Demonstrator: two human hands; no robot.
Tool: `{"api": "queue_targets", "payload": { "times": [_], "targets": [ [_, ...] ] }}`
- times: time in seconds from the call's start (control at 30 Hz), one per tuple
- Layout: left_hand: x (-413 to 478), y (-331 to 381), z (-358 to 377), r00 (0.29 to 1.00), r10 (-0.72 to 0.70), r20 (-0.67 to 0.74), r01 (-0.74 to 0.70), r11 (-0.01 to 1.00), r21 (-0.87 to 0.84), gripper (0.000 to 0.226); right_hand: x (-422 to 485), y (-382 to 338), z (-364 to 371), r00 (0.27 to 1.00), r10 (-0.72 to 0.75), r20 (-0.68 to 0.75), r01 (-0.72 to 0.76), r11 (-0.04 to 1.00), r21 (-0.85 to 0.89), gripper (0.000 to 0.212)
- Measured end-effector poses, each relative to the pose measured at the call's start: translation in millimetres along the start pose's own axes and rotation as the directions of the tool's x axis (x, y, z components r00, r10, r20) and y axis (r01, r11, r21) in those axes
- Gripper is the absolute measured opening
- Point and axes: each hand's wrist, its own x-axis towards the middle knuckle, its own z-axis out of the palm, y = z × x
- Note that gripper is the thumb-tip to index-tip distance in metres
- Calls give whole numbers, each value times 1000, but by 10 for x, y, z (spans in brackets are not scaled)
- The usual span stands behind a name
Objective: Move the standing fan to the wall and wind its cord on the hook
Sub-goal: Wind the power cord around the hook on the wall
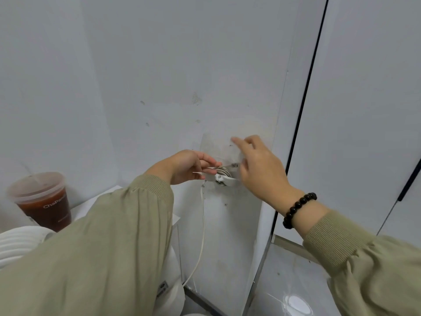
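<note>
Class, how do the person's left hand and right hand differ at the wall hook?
The left hand pinches the thin white cord; the right hand points its forefinger straight. The right wrist wears a black bead bracelet; the left shows none. Both work at the white plastic hook.

We are in an indoor corner, perhaps an office or a flat; we cannot tell which. Around us we see plain white walls (159, 65), tall white panels (364, 110) split by black seams, a glossy grey tiled floor (296, 281), and a takeaway drink cup (43, 201) on a white desk (100, 197).
</note>
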Motion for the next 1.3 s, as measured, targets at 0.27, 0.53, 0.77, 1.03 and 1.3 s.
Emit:
{"api": "queue_targets", "payload": {
  "times": [0.27,0.53,0.77,1.03,1.3],
  "targets": [
    [-38,17,-6,1000,19,14,-21,995,102,51,-17,37,221,980,-69,187,155,856,-494,38],
    [-34,-18,-75,969,78,-233,-21,971,238,21,-99,-159,285,814,398,423,-498,853,155,30],
    [24,-91,-15,974,136,-183,-29,870,492,10,-342,-244,711,703,533,470,-711,522,471,33],
    [104,-101,61,965,205,-164,-57,772,633,7,-464,-345,1033,618,565,546,-780,358,512,31],
    [141,-66,109,952,260,-161,-67,692,719,13,-453,-271,994,684,593,425,-682,314,660,41]
  ]
}}
